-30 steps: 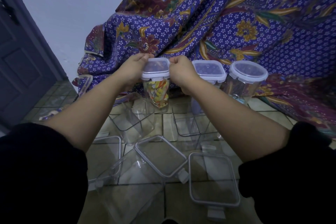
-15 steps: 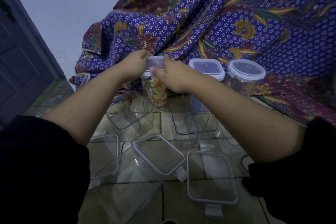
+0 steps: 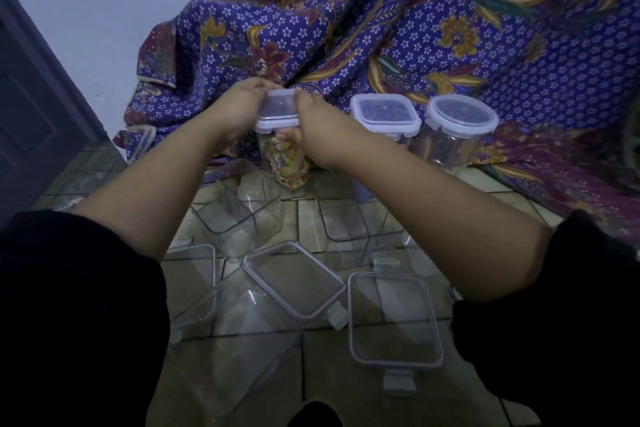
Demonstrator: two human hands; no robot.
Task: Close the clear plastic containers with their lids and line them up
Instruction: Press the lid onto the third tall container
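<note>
Here, left hand (image 3: pixel 239 113) and right hand (image 3: pixel 323 130) grip the lidded clear container (image 3: pixel 289 163), colourful inside.

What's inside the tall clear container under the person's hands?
Small colourful pieces, yellow, orange and white, show in the lower part of the tall clear plastic container. The pale square lid, left hand and right hand cover its upper part, hiding how full it is.

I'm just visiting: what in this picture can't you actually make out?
1. Head view: whether the lid has its clips snapped down; the left hand and right hand cover its edges.
2. Head view: what the colourful contents are; dim, blurred, partly behind the right hand.
3. Head view: part of the square-lidded container below its lid; the right forearm crosses it.
</note>
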